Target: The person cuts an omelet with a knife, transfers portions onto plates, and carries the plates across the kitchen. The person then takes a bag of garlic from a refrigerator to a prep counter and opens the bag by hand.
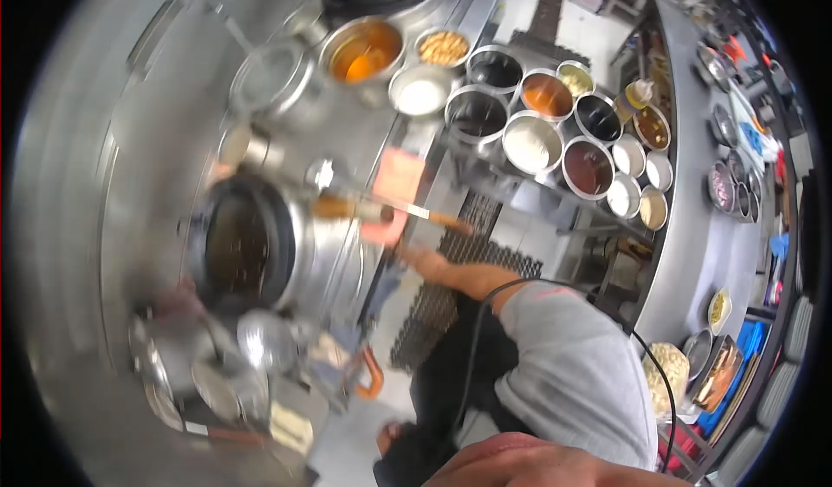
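My right hand [423, 263] reaches toward the stove's edge with its fingers stretched out and slightly blurred. Just beyond the fingertips lies an orange-pink cloth [399, 173]. A long-handled ladle [322, 175] rests across this cloth, its wooden handle end overhanging the edge above my hand. Beside it is a second thick wooden handle [345, 207]. Farther left, a dark wok [238, 240] sits on its burner with dark liquid inside. Low in the view, my left hand [392, 436] hangs close to my dark clothing, its fingers too small and blurred to read.
Several pots and tubs of sauces and powders, including a red-brown sauce pot [588, 167], stand beyond my right arm. A round strainer [273, 75] lies at the upper left. Behind me runs a steel counter [693, 244]. Black matting [433, 314] covers part of the floor.
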Demonstrator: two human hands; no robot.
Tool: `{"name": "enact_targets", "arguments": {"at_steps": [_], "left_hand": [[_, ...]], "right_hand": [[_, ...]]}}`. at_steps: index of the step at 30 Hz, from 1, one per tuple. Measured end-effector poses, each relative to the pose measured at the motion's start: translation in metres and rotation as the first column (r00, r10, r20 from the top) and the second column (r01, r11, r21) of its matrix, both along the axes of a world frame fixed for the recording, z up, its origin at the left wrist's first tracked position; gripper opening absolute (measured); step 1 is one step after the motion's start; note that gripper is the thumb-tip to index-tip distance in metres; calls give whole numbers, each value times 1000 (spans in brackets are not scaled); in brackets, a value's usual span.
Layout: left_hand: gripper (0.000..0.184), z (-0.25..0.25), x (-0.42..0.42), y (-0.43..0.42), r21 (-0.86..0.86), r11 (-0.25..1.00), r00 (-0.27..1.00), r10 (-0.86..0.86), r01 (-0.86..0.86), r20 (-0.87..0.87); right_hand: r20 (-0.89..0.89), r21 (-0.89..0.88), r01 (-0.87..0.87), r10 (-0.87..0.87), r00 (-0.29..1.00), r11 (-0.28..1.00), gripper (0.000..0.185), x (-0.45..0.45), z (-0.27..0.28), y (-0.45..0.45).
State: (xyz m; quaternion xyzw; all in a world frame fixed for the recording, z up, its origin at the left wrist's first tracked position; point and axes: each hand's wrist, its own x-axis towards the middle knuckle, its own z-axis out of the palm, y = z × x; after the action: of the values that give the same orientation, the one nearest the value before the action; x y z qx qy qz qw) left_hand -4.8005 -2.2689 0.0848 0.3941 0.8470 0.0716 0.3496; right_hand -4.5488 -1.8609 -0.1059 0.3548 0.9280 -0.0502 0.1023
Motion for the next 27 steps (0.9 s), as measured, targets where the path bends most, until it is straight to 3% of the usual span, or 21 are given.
{"name": "enact_targets", "arguments": {"at_steps": [2,3,4,5,6,8,10,12,14,16,18,20,22,24,26,27], "left_hand": [[31,12,12,8,2,995,995,98,-98,-18],[30,16,20,18,9,992,992,124,-124,-18],[29,17,28,26,16,990,990,143,-143,-10],[29,19,32,37,28,987,988,155,-155,-3],[28,19,35,47,41,988,989,151,-151,3],[27,23,32,70,76,989,992,124,-125,17],[26,28,25,98,140,987,996,77,-82,36],[25,38,13,136,231,973,999,0,-11,49],[24,42,2,178,352,935,988,-100,51,121],[26,17,-18,220,481,877,878,-225,-6,423],[25,69,9,281,542,834,829,-376,106,415],[23,87,24,323,592,778,766,-507,209,395],[21,97,39,357,641,675,698,-654,365,291],[20,86,64,380,711,643,579,-706,284,407],[20,72,96,393,783,569,478,-777,253,410],[19,81,114,391,770,577,424,-791,274,441]], "right_hand": [[62,71,-113,108,992,991,66,5,13,23],[67,67,-99,95,993,993,66,2,-6,25],[139,-32,182,-176,974,983,60,-2,-39,27],[229,-105,452,-421,878,886,55,-3,-59,34],[233,-105,460,-428,873,882,55,6,-57,44],[350,-546,296,-107,931,784,38,31,-39,42],[288,-460,268,-143,947,846,27,53,-16,8],[183,-571,485,-472,862,662,26,71,2,-37],[83,-645,285,-305,949,709,31,105,-86,-80],[231,-735,366,-296,927,571,34,132,-23,-91],[310,-707,527,-462,831,472,35,167,15,-120],[269,-648,637,-658,704,417,35,204,23,-150],[289,-537,811,-852,437,234,36,231,23,-174],[205,-499,861,-951,231,101,39,250,44,-207],[87,-488,873,-996,16,-29,43,238,112,-246],[81,-489,871,-997,2,-38,43,231,121,-264]]}}
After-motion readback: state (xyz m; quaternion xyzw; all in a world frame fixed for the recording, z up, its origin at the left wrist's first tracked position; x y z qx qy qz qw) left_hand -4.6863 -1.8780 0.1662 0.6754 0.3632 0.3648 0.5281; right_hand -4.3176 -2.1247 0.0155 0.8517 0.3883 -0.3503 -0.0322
